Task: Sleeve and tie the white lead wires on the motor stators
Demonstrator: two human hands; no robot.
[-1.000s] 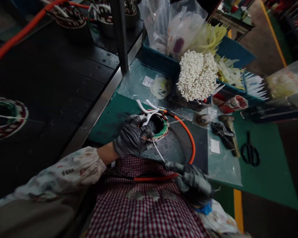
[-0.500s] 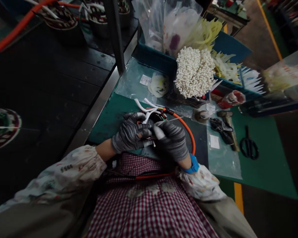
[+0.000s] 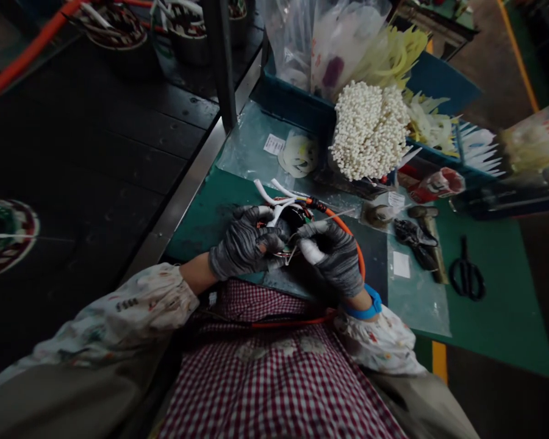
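Observation:
A round wound motor stator (image 3: 297,214) sits on the green table in front of me, partly hidden by my gloves. White sleeved leads (image 3: 266,194) and a thick orange cable (image 3: 344,225) come off its far side. My left hand (image 3: 242,244), in a grey striped glove, is closed on the stator's left rim. Over its right side, my right hand (image 3: 333,255) pinches a thin white cord (image 3: 345,214), whose tail sticks out to the right. A short piece of cord also shows at the stator's near edge.
A bundle of white cords (image 3: 369,131) stands before blue bins (image 3: 297,110) with yellow strips. To the right lie a hammer (image 3: 432,244), black scissors (image 3: 466,274) and a red-and-white can (image 3: 439,185). A metal post (image 3: 219,67) rises at left; more stators (image 3: 9,235) lie beyond.
My right hand has moved slightly right, away from my left, and its fingers have drawn back, showing more of the stator. The whole view has shifted a little.

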